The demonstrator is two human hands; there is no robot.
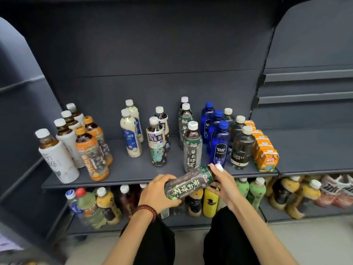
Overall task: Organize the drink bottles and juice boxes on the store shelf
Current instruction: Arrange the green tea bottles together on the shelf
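Observation:
I hold a green-labelled tea bottle (188, 183) lying tilted in front of the shelf's front edge, its white cap up to the right. My left hand (157, 192) grips its base end; my right hand (222, 180) grips its neck and cap end. On the dark shelf (122, 175) stand rows by kind: white-wrapped tea bottles (57, 157), orange-labelled bottles (91, 153), cream milk-drink bottles (130, 134), oolong tea bottles (156, 142), matching green tea bottles (192, 146), blue soda bottles (219, 144), dark soda bottles (241, 146) and orange juice boxes (266, 152) at the right end.
The lower shelf (277, 217) holds several mixed bottles, a yellow one (210, 202) among them, and bagged goods at the far right. Dark back panel (152, 54) and side panels enclose the shelf. My knees in black trousers (152, 243) are below, over a pale floor (315, 236).

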